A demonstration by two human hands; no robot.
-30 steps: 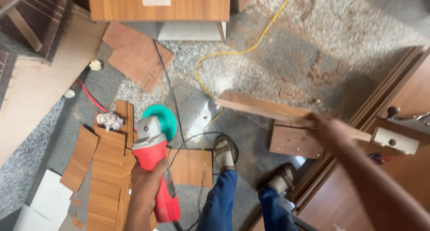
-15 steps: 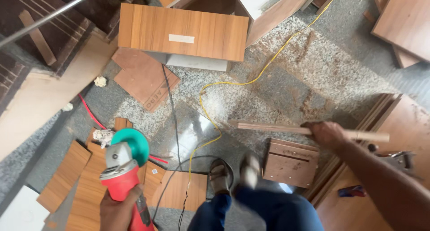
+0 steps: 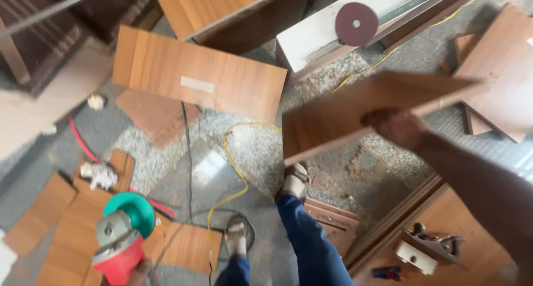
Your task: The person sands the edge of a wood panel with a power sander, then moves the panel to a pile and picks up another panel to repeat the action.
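**Wood board up in right hand, grinder low in left**

Head view: brown laminate board is held up off the floor, tilted, w/ the right hand clamped on its lower edge near the right end; fingers are blurred but wrapped on the board. Board hangs above the grey speckled floor, just above the person's right foot. Left hand shows only at the bottom edge, gripping the red body of an angle grinder w/ a green guard; grinder sits over a pile of small wood offcuts at bottom left. Yellow cable loops across the floor btwn grinder and board. Large wood panel lies flat further up, well apart from both hands. Dark red disc rests on a white box at top. Hand plane lies on a panel at bottom right.
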